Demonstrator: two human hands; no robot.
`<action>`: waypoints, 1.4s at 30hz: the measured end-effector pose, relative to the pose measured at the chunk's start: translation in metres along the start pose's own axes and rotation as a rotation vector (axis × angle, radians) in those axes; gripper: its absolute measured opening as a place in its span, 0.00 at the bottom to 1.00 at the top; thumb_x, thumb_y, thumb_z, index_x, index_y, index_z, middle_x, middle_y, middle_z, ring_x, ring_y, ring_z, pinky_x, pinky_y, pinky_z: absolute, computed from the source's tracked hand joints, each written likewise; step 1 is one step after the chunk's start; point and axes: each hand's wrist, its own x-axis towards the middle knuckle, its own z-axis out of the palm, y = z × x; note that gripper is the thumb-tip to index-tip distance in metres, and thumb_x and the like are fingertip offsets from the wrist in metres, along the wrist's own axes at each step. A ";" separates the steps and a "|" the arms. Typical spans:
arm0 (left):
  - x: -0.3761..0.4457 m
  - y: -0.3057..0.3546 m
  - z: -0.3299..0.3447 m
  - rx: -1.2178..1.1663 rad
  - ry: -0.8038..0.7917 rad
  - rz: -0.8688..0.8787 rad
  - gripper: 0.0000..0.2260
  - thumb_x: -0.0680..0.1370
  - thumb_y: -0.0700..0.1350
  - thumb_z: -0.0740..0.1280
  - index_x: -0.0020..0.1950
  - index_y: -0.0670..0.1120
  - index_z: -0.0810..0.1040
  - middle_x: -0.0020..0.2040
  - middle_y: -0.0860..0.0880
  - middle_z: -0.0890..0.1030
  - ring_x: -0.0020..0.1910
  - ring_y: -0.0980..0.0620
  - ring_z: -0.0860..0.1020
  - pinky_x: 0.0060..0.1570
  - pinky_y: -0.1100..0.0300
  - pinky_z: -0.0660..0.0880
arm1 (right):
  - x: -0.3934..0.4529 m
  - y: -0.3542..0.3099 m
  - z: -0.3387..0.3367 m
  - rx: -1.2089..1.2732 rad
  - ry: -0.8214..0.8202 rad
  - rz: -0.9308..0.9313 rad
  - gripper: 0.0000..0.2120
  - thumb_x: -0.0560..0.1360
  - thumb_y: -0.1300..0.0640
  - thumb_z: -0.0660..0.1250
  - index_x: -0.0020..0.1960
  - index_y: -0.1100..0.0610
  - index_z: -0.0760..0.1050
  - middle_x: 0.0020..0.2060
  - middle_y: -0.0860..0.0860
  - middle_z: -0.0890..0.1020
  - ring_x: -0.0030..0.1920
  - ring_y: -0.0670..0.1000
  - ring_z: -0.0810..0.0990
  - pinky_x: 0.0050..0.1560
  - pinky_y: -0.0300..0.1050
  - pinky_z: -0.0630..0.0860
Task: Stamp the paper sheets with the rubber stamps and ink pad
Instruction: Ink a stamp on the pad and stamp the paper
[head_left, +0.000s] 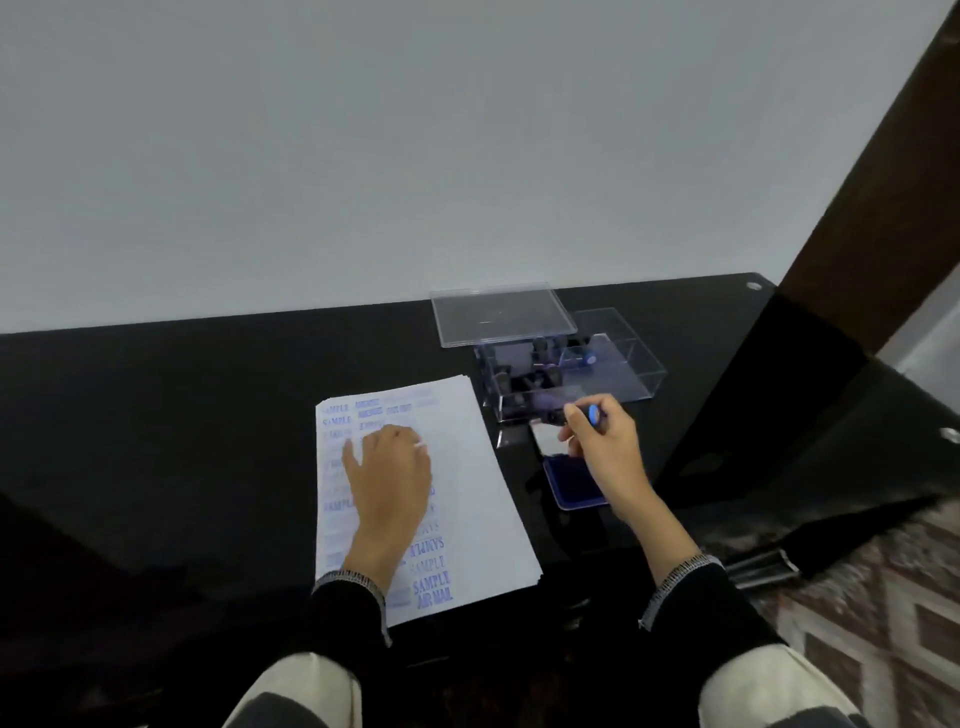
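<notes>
My left hand (387, 470) lies flat on the paper sheets (467, 478) — right hand (605, 441) pinches a rubber stamp (592, 414) above the ink pad (571, 480).

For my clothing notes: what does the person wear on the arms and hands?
Both arms wear long black sleeves. Each cuff, left cuff and right cuff, has a narrow speckled black-and-white trim. The left hand and right hand are bare: no gloves, and no rings or watch visible.

1 paper stack (467, 483), 1 ink pad (571, 480), 1 clear box (623, 374) w/ lid (501, 312), 2 hands.
</notes>
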 end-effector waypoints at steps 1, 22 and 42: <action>-0.005 0.013 0.006 -0.111 -0.023 0.073 0.08 0.80 0.45 0.61 0.55 0.48 0.79 0.56 0.52 0.79 0.59 0.50 0.74 0.71 0.48 0.56 | -0.003 0.005 -0.011 -0.016 0.021 0.007 0.04 0.79 0.57 0.64 0.44 0.55 0.74 0.32 0.52 0.80 0.30 0.47 0.75 0.37 0.44 0.75; -0.038 0.060 0.049 -0.231 -0.312 0.477 0.32 0.74 0.68 0.61 0.74 0.56 0.64 0.72 0.58 0.67 0.73 0.58 0.59 0.74 0.57 0.50 | -0.020 0.026 -0.048 -0.823 -0.082 -0.151 0.10 0.82 0.48 0.52 0.46 0.53 0.61 0.30 0.49 0.75 0.31 0.50 0.75 0.28 0.43 0.62; -0.041 0.063 0.045 -0.224 -0.303 0.457 0.31 0.75 0.67 0.62 0.75 0.56 0.63 0.73 0.59 0.66 0.74 0.59 0.58 0.73 0.61 0.46 | -0.028 0.051 -0.030 -0.813 0.100 -0.255 0.08 0.80 0.56 0.58 0.44 0.52 0.61 0.28 0.47 0.72 0.27 0.47 0.70 0.26 0.39 0.60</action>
